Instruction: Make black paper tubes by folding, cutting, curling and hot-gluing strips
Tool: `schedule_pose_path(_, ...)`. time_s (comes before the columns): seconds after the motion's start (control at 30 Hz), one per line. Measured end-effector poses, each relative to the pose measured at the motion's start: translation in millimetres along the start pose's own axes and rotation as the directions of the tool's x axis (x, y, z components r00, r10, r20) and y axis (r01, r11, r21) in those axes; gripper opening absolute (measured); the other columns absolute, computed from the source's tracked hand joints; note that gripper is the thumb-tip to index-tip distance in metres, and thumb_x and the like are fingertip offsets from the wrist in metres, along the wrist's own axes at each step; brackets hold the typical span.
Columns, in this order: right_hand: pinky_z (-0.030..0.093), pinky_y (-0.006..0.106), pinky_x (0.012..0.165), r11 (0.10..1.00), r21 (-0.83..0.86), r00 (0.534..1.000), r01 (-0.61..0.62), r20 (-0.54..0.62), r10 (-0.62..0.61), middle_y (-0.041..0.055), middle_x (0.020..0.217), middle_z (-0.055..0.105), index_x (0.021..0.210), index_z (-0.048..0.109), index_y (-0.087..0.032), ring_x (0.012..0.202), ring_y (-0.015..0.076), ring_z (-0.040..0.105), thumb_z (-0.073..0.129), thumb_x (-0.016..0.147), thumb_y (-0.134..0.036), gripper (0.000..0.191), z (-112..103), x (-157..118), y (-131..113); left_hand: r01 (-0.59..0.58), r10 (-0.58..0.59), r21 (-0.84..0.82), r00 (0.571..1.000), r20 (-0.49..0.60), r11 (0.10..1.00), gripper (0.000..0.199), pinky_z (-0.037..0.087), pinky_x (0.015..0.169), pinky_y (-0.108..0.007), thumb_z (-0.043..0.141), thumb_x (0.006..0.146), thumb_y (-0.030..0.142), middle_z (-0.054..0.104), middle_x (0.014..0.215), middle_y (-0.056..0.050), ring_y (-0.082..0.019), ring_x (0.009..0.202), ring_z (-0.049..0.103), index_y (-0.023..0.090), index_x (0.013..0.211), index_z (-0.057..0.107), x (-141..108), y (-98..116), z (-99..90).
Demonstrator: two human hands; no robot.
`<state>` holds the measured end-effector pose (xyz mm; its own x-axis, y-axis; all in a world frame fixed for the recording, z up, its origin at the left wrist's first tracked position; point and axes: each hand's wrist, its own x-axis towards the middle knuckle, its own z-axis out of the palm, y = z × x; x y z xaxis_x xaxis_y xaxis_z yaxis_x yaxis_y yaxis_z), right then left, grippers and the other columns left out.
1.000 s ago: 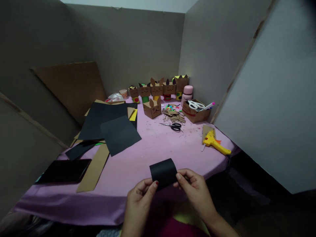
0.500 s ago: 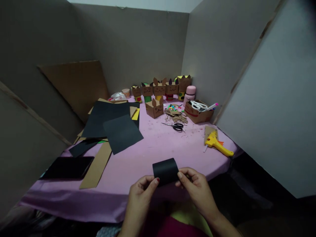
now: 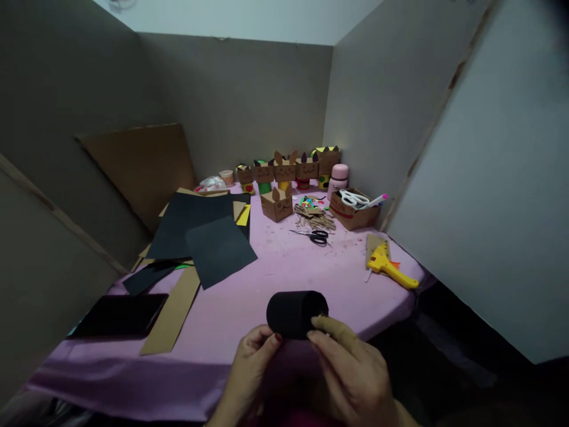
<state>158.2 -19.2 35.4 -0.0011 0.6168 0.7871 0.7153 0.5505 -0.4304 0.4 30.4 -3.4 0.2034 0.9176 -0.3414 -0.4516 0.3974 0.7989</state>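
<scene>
Pinching one rolled black paper tube (image 3: pixel 287 314) by its two ends, the left hand (image 3: pixel 251 359) and right hand (image 3: pixel 358 370) hold it at the table's (image 3: pixel 235 314) near side. Beyond sit six eared cardboard heads (image 3: pixel 276 207), one black-handled pair of scissors (image 3: pixel 319 238) and one yellow glue gun (image 3: pixel 392 268).

Tube (image 3: pixel 285 314): smooth matt black paper. Glue gun (image 3: pixel 392 270): yellow plastic. Scrap pile (image 3: pixel 316 219): rough cardboard.
</scene>
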Motion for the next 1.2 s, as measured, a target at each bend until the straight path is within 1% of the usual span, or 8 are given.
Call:
schedule_pose_path(0.17,0.056,0.03,0.059,0.989,-0.105,0.995,0.1,0.039,-0.097,0.0139,0.089,0.071,0.1,0.067,-0.021,0.079,0.0236,0.068,0.047,0.08,-0.007,0.032,-0.8,6.7,-6.2,0.015,-0.009,-0.088,0.998,0.064,0.996,0.024,0.041,0.052,-0.022,0.08,0.056,0.03,0.066,0.057,0.002,-0.011,0.05,0.056,0.017,0.066,0.063,3.2,-2.3,-4.6)
schedule_pose_path(0.3,0.057,0.024,0.061,0.981,-0.042,0.982,0.187,0.043,-0.185,0.0137,0.087,0.069,0.1,0.064,-0.015,0.077,0.0201,0.068,0.05,0.078,-0.003,0.029,1.3,13.9,0.9,0.021,-0.01,-0.134,0.997,0.08,0.991,0.025,0.04,0.052,-0.022,0.081,0.055,0.029,0.065,0.054,0.002,-0.011,0.048,0.055,0.018,0.065,0.062,4.9,-4.7,-5.5)
schedule_pose_path(0.6,0.052,0.024,0.066,0.984,0.171,0.992,0.04,0.109,-0.059,0.0093,0.085,0.066,0.098,0.058,-0.015,0.077,0.0167,0.065,0.047,0.08,-0.002,0.024,8.7,14.9,15.1,-0.014,0.011,-0.074,0.999,-0.04,0.997,0.033,0.031,0.046,-0.016,0.084,0.048,0.034,0.061,0.047,0.001,-0.006,0.044,0.048,0.015,0.056,0.058,5.5,-2.7,-4.8)
schedule_pose_path(0.73,0.049,0.025,0.065,0.947,0.254,0.977,-0.199,0.132,0.17,0.0063,0.078,0.064,0.086,0.061,-0.017,0.073,0.0168,0.062,0.047,0.083,-0.011,0.015,12.8,15.7,19.9,-0.025,0.025,0.002,0.998,-0.064,1.0,0.034,0.027,0.042,-0.016,0.082,0.049,0.037,0.057,0.044,0.003,-0.005,0.039,0.043,0.015,0.055,0.057,5.5,0.6,-3.6)
schedule_pose_path(0.8,0.046,0.026,0.062,0.862,0.307,0.914,-0.403,0.188,0.36,0.0049,0.072,0.063,0.077,0.062,-0.017,0.069,0.017,0.06,0.05,0.083,-0.019,0.014,15.0,16.9,23.9,-0.037,0.044,0.08,0.996,-0.083,0.996,0.034,0.025,0.04,-0.017,0.08,0.051,0.04,0.053,0.042,0.006,-0.005,0.037,0.039,0.016,0.056,0.058,4.8,4.6,-2.0)
schedule_pose_path(0.87,0.043,0.025,0.058,0.718,0.365,0.805,-0.593,0.292,0.516,0.0034,0.067,0.06,0.072,0.063,-0.016,0.065,0.0162,0.056,0.054,0.081,-0.027,0.017,16.9,17.7,28.7,-0.055,0.07,0.166,0.994,-0.082,0.985,0.033,0.025,0.04,-0.017,0.079,0.052,0.042,0.05,0.042,0.007,-0.005,0.037,0.037,0.016,0.058,0.059,3.3,10.0,0.4)
schedule_pose_path(1.0,0.033,0.022,0.047,0.387,0.465,0.595,-0.796,0.486,0.64,-0.004,0.052,0.047,0.068,0.061,-0.014,0.047,0.0094,0.042,0.062,0.074,-0.038,0.026,20.2,17.2,37.4,-0.097,0.121,0.277,0.99,-0.071,0.956,0.034,0.027,0.041,-0.018,0.078,0.052,0.044,0.047,0.043,0.007,-0.006,0.039,0.037,0.015,0.055,0.06,0.5,19.9,5.1)
schedule_pose_path(1.2,0.027,0.021,0.046,0.254,0.528,0.545,-0.81,0.519,0.658,-0.0066,0.048,0.044,0.065,0.06,-0.013,0.044,0.0065,0.036,0.067,0.07,-0.038,0.026,24.5,12.8,41.6,-0.094,0.127,0.312,0.988,-0.085,0.945,0.032,0.027,0.039,-0.018,0.075,0.055,0.045,0.046,0.043,0.007,-0.006,0.038,0.035,0.016,0.058,0.063,0.6,20.0,6.6)
